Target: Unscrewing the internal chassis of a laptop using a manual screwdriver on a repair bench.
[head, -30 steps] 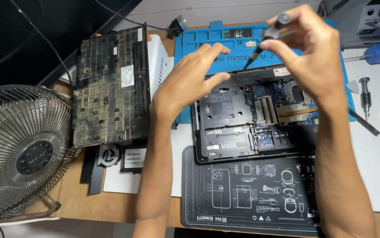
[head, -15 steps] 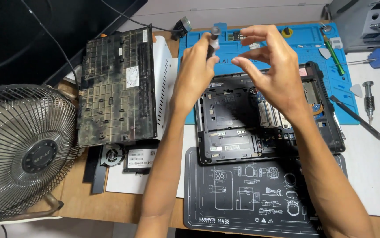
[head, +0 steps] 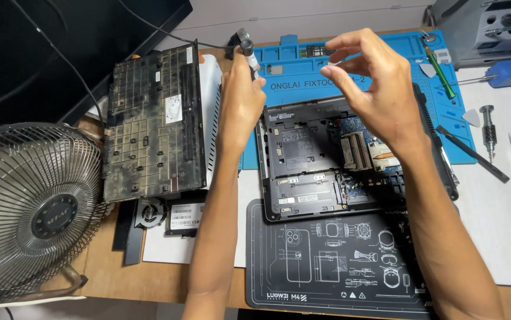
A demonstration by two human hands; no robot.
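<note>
Desk (head: 166,278): right hand (head: 374,89) hides laptop (head: 321,172)

We found a wooden table (head: 104,269) carrying the work — a blue repair mat (head: 350,77) at the back, a black mat (head: 326,266) at the front edge and white sheets (head: 498,225) to the right. A metal fan (head: 30,207) stood at the left — beside it lay a dusty keyboard panel (head: 152,124).

My hands hover above the opened laptop (head: 326,172); 9 o'clock blocked by removed keyboard panel (head: 152,124) and fan (head: 30,207) | 3 o'clock: loose tools (head: 489,127); 6 o'clock: dark mat (head: 326,261), bare, passable
</note>
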